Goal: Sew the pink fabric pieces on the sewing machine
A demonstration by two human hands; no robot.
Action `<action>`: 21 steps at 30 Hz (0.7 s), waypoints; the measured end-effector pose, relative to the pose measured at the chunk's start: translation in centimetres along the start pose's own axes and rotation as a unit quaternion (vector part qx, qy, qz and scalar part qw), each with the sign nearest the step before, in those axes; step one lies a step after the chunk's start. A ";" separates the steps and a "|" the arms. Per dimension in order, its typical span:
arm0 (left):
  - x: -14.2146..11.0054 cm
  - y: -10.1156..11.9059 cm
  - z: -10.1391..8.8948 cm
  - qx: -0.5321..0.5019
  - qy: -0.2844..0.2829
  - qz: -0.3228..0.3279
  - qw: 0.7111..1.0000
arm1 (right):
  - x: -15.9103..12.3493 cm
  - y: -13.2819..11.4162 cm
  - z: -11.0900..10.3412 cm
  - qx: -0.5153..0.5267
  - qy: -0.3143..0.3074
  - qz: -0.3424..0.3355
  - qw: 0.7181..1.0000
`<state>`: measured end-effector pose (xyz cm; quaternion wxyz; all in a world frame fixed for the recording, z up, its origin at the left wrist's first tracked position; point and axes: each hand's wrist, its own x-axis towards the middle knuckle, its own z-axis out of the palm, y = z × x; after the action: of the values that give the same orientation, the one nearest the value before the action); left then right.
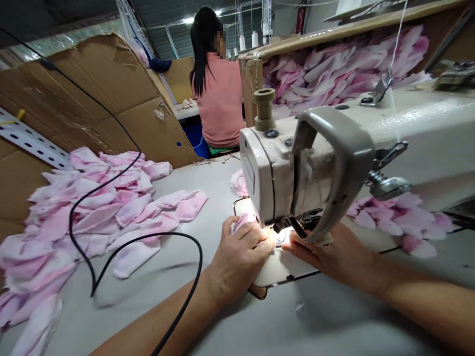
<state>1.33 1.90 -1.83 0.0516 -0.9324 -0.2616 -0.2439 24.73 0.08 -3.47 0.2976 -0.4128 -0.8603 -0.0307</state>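
A white sewing machine (274, 168) stands in front of me, its lamp lighting the needle area. My left hand (243, 254) lies left of the presser foot, fingers closed over a pink and white fabric piece (245, 217). My right hand (326, 254) reaches in under the machine head from the right. Its fingertips press together on the same bright bit of cloth beside the needle, partly hidden by the grey guard (343, 163). The needle itself I cannot make out.
Tie-dyed pink fabric pieces (122, 198) are heaped at the left. More pink pieces (401, 220) lie behind the machine, and others fill a cardboard box (250, 89) at the back. A black cable (137, 237) loops over the table. A person (220, 99) in pink sits beyond, facing away.
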 end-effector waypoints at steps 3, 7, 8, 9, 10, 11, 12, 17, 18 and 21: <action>-0.2 -0.2 0.1 0.002 -0.012 -0.008 1.000 | 0.3 -0.1 -0.3 -0.006 0.013 -0.003 1.000; 0.0 -0.3 0.0 -0.006 -0.013 -0.015 1.000 | 0.7 0.0 -0.4 -0.024 0.016 -0.009 1.000; 0.0 -0.3 0.0 -0.007 -0.014 -0.015 1.000 | 0.7 0.0 -0.3 -0.029 0.019 -0.013 0.999; 0.0 -0.3 -0.1 -0.007 -0.016 -0.017 1.000 | 0.7 0.0 -0.3 -0.030 0.021 -0.019 0.999; 0.0 -0.4 0.0 -0.008 -0.019 -0.018 1.000 | 0.7 0.1 -0.2 -0.029 0.021 -0.022 0.999; 0.0 -0.4 0.0 -0.010 -0.023 -0.017 1.000 | 0.7 0.1 -0.2 -0.027 0.021 -0.021 0.999; 0.0 -0.4 0.0 -0.013 -0.025 -0.016 0.999 | 0.7 0.1 -0.2 -0.025 0.017 -0.018 0.999; -0.1 -0.4 -0.1 -0.013 -0.029 -0.014 0.999 | 0.9 0.0 -0.4 -0.022 0.006 -0.015 1.000; -0.1 -0.4 -0.1 -0.007 -0.029 -0.015 0.999 | 0.9 0.0 -0.4 -0.023 0.004 -0.016 1.000; 0.0 -0.2 -0.3 -0.006 -0.024 -0.014 1.000 | 0.7 0.1 -0.3 -0.023 -0.001 -0.010 1.000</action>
<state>1.12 2.03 -1.60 0.0368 -0.9346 -0.2739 -0.2239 24.63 0.55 -2.84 0.2867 -0.4113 -0.8637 -0.0524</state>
